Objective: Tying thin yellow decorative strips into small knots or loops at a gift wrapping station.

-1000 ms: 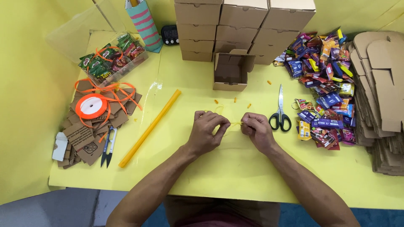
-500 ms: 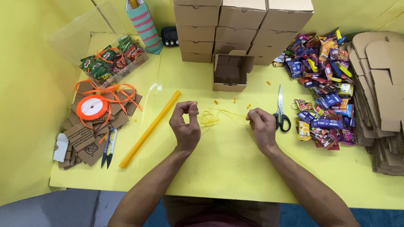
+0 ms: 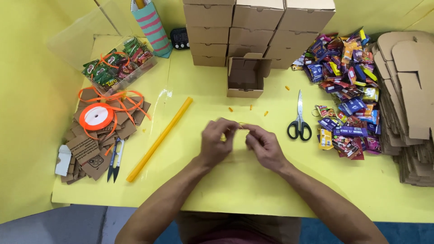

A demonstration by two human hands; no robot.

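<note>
My left hand [image 3: 216,142] and my right hand [image 3: 263,144] meet over the middle of the yellow table [image 3: 253,190]. Their fingertips pinch a thin yellow ribbon [image 3: 241,127] between them; most of it is hidden by my fingers. A small open cardboard box [image 3: 245,77] stands just beyond my hands. Black-handled scissors [image 3: 299,122] lie to the right of my right hand. A long yellow stick [image 3: 159,138] lies diagonally to the left of my left hand.
Closed cardboard boxes [image 3: 257,27] are stacked at the back. A heap of wrapped sweets [image 3: 346,90] and flat box blanks [image 3: 409,104] fill the right. At left lie an orange ribbon spool [image 3: 96,116], cardboard tags [image 3: 86,151], small snips [image 3: 115,159] and a clear tray of packets [image 3: 118,67].
My hands were spread apart with the ribbon stretched between them half a second ago; now they have come back together at the table's middle, fingertips touching.
</note>
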